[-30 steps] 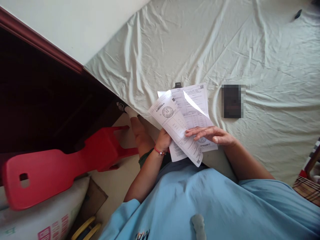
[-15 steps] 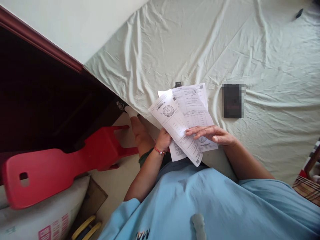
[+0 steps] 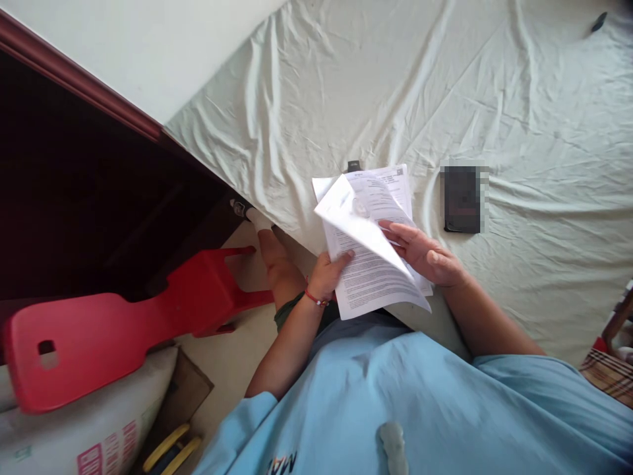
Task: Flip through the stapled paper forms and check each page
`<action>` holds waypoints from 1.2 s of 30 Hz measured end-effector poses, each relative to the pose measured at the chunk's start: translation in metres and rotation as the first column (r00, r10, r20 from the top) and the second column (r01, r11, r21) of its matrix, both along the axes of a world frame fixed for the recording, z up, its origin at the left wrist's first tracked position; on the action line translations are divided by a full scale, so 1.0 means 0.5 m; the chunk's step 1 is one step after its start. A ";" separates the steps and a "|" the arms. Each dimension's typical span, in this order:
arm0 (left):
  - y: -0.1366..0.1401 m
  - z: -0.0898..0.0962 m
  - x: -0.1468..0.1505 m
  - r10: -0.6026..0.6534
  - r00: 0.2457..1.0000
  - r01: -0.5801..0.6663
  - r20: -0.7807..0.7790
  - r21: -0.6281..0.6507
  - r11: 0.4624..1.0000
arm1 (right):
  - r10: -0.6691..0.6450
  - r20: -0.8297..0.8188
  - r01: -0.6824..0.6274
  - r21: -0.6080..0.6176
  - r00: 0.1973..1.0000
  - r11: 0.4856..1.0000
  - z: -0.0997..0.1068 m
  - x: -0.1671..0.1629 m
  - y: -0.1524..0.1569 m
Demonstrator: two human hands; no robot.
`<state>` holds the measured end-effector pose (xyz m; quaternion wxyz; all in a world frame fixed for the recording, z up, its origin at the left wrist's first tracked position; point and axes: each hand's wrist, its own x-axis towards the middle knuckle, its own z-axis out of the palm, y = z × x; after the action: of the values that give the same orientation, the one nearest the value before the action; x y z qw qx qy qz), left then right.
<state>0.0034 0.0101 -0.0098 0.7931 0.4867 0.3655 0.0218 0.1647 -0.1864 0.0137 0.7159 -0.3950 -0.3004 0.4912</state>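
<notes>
My left hand (image 3: 329, 274) is closed on the left edge of a stack of printed papers (image 3: 370, 290), its thumb lying on top of the page. One loose sheet (image 3: 353, 221) stands half lifted off the stack, curled across the middle and blurred by motion. At the right side of this sheet is my right hand (image 3: 428, 254), fingers stretched out and slightly apart; whether the fingertips touch the sheet I cannot tell. Past the far edge of the papers, a small dark object (image 3: 353, 166) pokes out on the bedsheet.
Wrinkled pale cloth (image 3: 475, 86) covers the broad surface ahead. A dark rectangular item (image 3: 462, 199), partly pixelated, lies right of the papers. Farther right is a small black object (image 3: 599, 22). On my left stand a red plastic chair (image 3: 99, 336) and a white printed sack (image 3: 113, 415).
The top sheet, flat across the stack before, has lifted and swung rightward, baring the text page beneath. My right hand has moved from on the sheet to its right side. My left thumb now shows.
</notes>
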 end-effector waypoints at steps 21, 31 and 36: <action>-0.005 0.001 0.004 -0.008 1.000 0.007 0.015 0.049 0.999 | -0.375 0.039 0.373 -0.244 0.926 0.895 0.009 0.049 -0.026; -0.005 -0.004 0.001 -0.011 1.000 0.010 0.025 0.033 0.999 | -0.262 -0.054 0.235 -0.290 0.964 0.927 0.015 0.046 -0.019; -0.004 -0.007 0.003 -0.005 0.999 0.001 0.042 0.094 0.996 | -0.545 0.236 0.593 -0.284 0.805 0.753 0.013 0.027 -0.009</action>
<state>0.0048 0.0081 -0.0132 0.7769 0.5235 0.3466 0.0478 0.1781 -0.1909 0.0199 0.7282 -0.6195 -0.1240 0.2656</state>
